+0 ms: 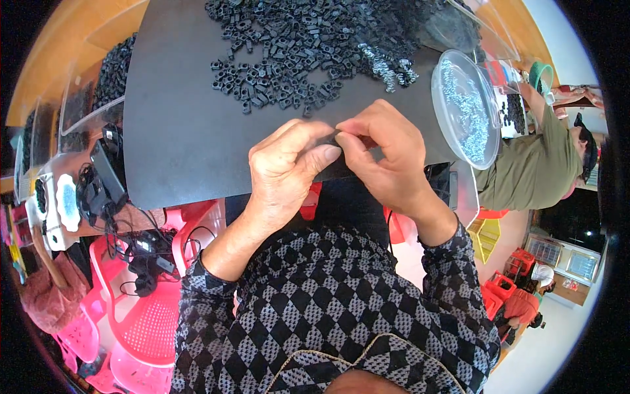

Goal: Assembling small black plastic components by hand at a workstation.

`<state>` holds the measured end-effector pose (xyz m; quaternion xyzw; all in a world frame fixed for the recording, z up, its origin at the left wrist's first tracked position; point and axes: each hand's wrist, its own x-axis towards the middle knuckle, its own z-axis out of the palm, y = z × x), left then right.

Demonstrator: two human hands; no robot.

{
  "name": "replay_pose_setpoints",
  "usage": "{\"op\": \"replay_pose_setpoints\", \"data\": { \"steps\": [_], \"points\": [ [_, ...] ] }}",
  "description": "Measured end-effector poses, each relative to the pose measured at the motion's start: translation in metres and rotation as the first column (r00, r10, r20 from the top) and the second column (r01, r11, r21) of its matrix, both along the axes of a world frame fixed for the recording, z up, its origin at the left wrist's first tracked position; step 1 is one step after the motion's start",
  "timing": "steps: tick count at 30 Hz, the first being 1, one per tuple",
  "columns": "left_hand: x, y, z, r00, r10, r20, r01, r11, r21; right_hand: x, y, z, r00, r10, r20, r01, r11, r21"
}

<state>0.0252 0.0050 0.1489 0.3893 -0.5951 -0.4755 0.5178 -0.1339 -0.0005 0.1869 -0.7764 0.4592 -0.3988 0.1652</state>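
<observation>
Near the front edge of a dark tabletop (177, 131), my left hand (279, 164) and my right hand (394, 148) meet fingertip to fingertip. Both are closed in a pinch. Something small and dark seems to sit between the fingertips, mostly hidden by them. Beyond my hands spreads a large heap of small black plastic pieces (289, 59), many with holes through them. A little cluster of silvery coil springs (380, 64) lies at the heap's right side. To the right of my right hand stands a round clear plastic tub (436, 98) with many more springs (471, 111) in it.
Clear bins (88, 108) of black pieces stand at the far left, above a dark box (108, 174) and tangled cables. Pink plastic chairs (147, 322) are at lower left. A person in an olive shirt (531, 167) works on the right, near a yellow stool (485, 240); others sit farther back.
</observation>
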Motion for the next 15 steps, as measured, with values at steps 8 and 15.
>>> {"op": "replay_pose_setpoints", "data": {
  "steps": [8,15],
  "points": [
    [-0.0006,-0.0005,-0.0009,0.997,0.030,0.070,-0.026,0.999,-0.046,0.0015,-0.0009,-0.0027,0.999,-0.003,-0.033,0.001,0.997,-0.080],
    [0.0029,-0.0030,0.0037,0.995,-0.003,0.096,0.013,0.995,-0.098,-0.0006,0.0021,-0.0037,1.000,0.014,-0.019,-0.016,0.998,-0.069]
  ]
}}
